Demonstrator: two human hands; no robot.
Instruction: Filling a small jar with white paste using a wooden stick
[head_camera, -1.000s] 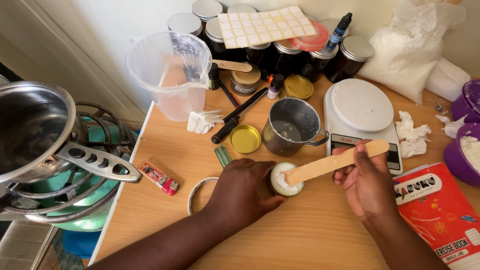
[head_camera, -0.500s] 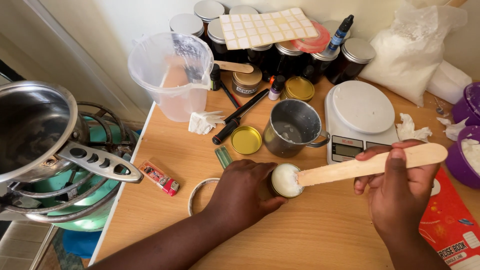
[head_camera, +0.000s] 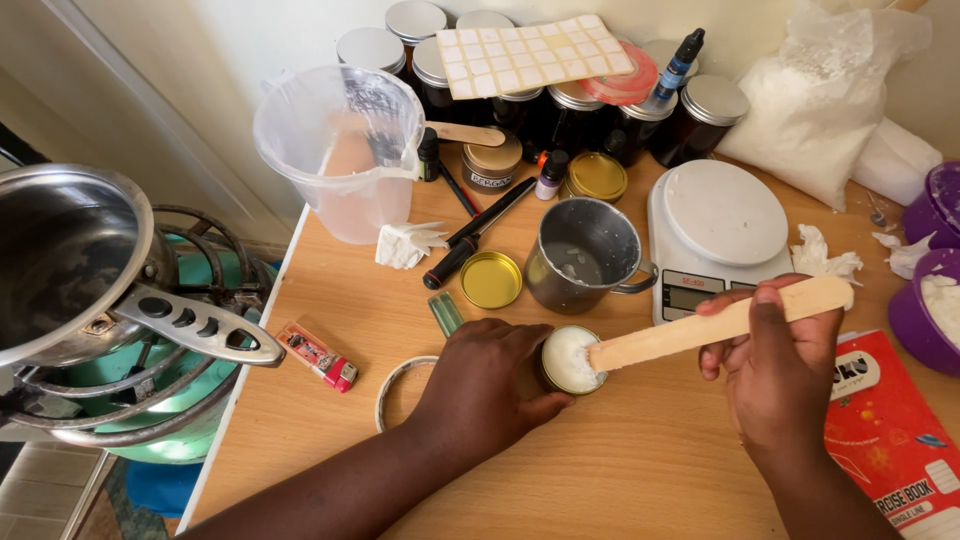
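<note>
I see the left hand (head_camera: 480, 385) wrapped around a small round tin (head_camera: 570, 360) near the middle of the wooden table (head_camera: 640, 470). The fingers curl closed on the tin's left side and hold it down. The tin is full of white cream. The right hand (head_camera: 775, 370) grips a flat wooden stick (head_camera: 720, 322), with the fingers closed around its right half. The stick leans down to the left, and its tip sits in the white cream.

Just behind the tin stands a metal mug (head_camera: 585, 255), and right of the mug is a white kitchen scale (head_camera: 715, 230). A gold lid (head_camera: 490, 279) lies left of the mug. A clear plastic jug (head_camera: 345, 150) stands far back on the left. Dark jars (head_camera: 570, 110) line the far wall. A red book (head_camera: 890, 430) lies near on the right, partly under the right wrist. A silver pot (head_camera: 70, 260) sits on a stove at the left edge
</note>
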